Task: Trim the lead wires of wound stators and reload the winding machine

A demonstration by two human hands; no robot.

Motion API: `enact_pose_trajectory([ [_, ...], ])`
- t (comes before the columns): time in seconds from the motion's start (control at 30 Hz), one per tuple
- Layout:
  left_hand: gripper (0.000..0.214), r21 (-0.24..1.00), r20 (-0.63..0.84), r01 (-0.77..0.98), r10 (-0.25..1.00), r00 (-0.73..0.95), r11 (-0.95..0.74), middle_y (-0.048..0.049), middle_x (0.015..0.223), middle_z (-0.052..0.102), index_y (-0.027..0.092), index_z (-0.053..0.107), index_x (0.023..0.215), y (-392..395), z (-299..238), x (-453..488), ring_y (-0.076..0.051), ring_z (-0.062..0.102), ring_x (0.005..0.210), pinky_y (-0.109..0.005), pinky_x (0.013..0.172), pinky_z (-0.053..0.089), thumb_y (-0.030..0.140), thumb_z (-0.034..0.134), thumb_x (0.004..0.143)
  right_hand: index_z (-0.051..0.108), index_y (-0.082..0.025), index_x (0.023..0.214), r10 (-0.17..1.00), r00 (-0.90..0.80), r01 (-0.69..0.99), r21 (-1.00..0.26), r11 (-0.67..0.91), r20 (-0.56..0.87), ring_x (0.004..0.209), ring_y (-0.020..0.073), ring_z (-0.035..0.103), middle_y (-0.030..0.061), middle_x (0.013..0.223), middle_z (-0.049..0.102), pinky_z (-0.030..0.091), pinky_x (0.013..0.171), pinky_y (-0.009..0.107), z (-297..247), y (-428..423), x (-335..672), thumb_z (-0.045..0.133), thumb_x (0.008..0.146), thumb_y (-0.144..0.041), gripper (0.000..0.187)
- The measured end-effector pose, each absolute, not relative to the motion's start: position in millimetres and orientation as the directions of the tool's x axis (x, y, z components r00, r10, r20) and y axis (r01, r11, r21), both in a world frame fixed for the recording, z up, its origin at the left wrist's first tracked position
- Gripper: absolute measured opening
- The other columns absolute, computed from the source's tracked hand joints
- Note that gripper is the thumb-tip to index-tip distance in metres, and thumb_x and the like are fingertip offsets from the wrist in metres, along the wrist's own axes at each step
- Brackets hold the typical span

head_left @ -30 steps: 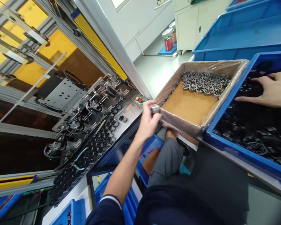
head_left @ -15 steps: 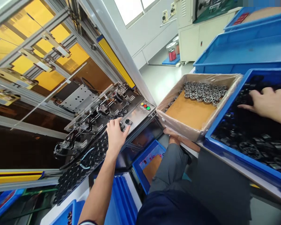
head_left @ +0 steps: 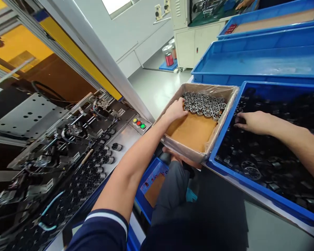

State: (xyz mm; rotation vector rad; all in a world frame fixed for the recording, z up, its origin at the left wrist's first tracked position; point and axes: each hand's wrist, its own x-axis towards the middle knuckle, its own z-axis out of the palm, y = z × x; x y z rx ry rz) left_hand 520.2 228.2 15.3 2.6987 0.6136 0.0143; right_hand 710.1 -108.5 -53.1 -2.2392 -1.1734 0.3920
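One navy sleeve with a white-striped cuff (head_left: 102, 226) lay nearest me, beside my grey-trousered leg (head_left: 170, 195). Beyond, right side: deep blue plastic tray (head_left: 251, 186), loosely heaped with small black parts (head_left: 277, 164). My bare right hand (head_left: 253, 122) was in it near the left wall, thumb and fingers bent; tips partly lost in the dark, so could not tell whether they held a part.

Just left of the tray: plastic-lined brown cardboard box (head_left: 183, 148). Round silver rings with spoked centres (head_left: 208, 113) stood packed in rows at its far end, an orange-brown sheet (head_left: 193, 132) bare in front. My left hand (head_left: 176, 111) was at the left end of the front row, fingers curled; could not tell if they gripped a ring.

Left, on the metal machine bench: one dark-faced silver cylinder (head_left: 117, 146) apart from the crowded ones, and yellow, red and green buttons (head_left: 139, 123). Farther off: shallow blue tray (head_left: 251, 62), red spool (head_left: 169, 58), cream cabinet (head_left: 185, 48).
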Motion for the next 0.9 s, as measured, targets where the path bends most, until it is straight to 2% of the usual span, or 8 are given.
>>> enact_pose_trajectory([
  [0.1,0.052,0.336,-0.083,0.396,0.391,0.916,-0.855,-0.0152,0.159,0.078,0.019,0.075,0.162,238,-3,539,-0.034,0.078,0.144,-0.061,0.132,0.066,0.033,0.092,0.115,0.081,-0.034,0.095,0.832,0.532,0.581,-0.645,-0.496,-0.16,0.07,0.0233,0.073,0.0007,0.083,0.086,0.059,0.084,0.044,-39,-111,719,0.094,0.105,-0.06,0.031],
  [0.17,0.055,0.342,-0.06,0.364,0.367,0.928,-0.866,-0.0151,0.161,0.076,0.02,0.074,0.165,241,-9,541,-0.034,0.076,0.145,-0.06,0.132,0.066,0.034,0.092,0.114,0.086,-0.033,0.106,0.822,0.525,0.528,-0.672,-0.519,-0.221,0.08,0.0229,0.081,0.0014,0.094,0.092,0.062,0.086,0.04,-27,-111,726,0.094,0.104,-0.053,0.022],
  [0.27,0.058,0.35,-0.034,0.365,0.378,0.925,-0.863,-0.0153,0.159,0.077,0.019,0.073,0.165,241,-14,540,-0.034,0.075,0.146,-0.06,0.134,0.063,0.033,0.093,0.112,0.084,-0.029,0.106,0.745,0.625,0.451,-0.67,-0.589,-0.234,0.086,0.024,0.082,0.0042,0.095,0.092,0.061,0.089,0.041,-8,-107,733,0.09,0.105,-0.042,0.014],
  [0.4,0.053,0.384,-0.034,0.402,0.422,0.906,-0.831,-0.0136,0.152,0.08,0.018,0.076,0.158,239,-13,542,-0.033,0.077,0.142,-0.059,0.132,0.064,0.033,0.095,0.111,0.082,-0.024,0.102,0.578,0.791,0.325,-0.662,-0.675,-0.201,0.081,0.0255,0.078,0.0088,0.088,0.089,0.054,0.085,0.044,12,-101,726,0.092,0.102,-0.033,0.013],
  [0.57,0.041,0.508,-0.054,0.45,0.494,0.868,-0.735,-0.0127,0.149,0.081,0.017,0.081,0.145,237,-9,545,-0.033,0.077,0.143,-0.06,0.132,0.064,0.036,0.096,0.112,0.089,-0.023,0.119,0.606,0.779,0.226,-0.83,-0.509,-0.16,0.081,0.0222,0.078,0.0069,0.097,0.086,0.063,0.08,0.04,26,-97,702,0.097,0.1,-0.036,0.025],
  [0.67,0.028,0.652,-0.098,0.462,0.538,0.837,-0.6,-0.0106,0.138,0.082,0.016,0.082,0.127,235,-1,541,-0.03,0.079,0.135,-0.055,0.124,0.069,0.034,0.096,0.112,0.084,-0.025,0.119,0.634,0.764,0.161,-0.918,-0.362,-0.117,0.08,0.0214,0.077,0.0053,0.098,0.081,0.065,0.066,0.035,30,-91,689,0.106,0.088,-0.042,0.041],
  [0.77,0.021,0.833,-0.167,0.424,0.57,0.804,-0.354,-0.0053,0.116,0.08,0.015,0.076,0.112,227,15,528,-0.021,0.079,0.107,-0.04,0.102,0.073,0.028,0.093,0.113,0.085,-0.025,0.107,0.662,0.742,0.094,-0.961,-0.258,-0.105,0.078,0.0209,0.074,0.0059,0.093,0.078,0.064,0.058,0.033,32,-84,675,0.112,0.081,-0.049,0.045],
  [0.9,0.028,0.972,-0.218,0.231,0.547,0.808,0.047,-0.0049,0.1,0.074,0.017,0.067,0.101,195,41,498,-0.011,0.069,0.083,-0.02,0.075,0.06,0.028,0.064,0.127,0.094,-0.026,0.104,0.736,0.672,0.019,-0.992,-0.128,-0.082,0.075,0.0203,0.071,0.0064,0.082,0.077,0.065,0.057,0.032,38,-74,649,0.115,0.082,-0.046,0.036],
])
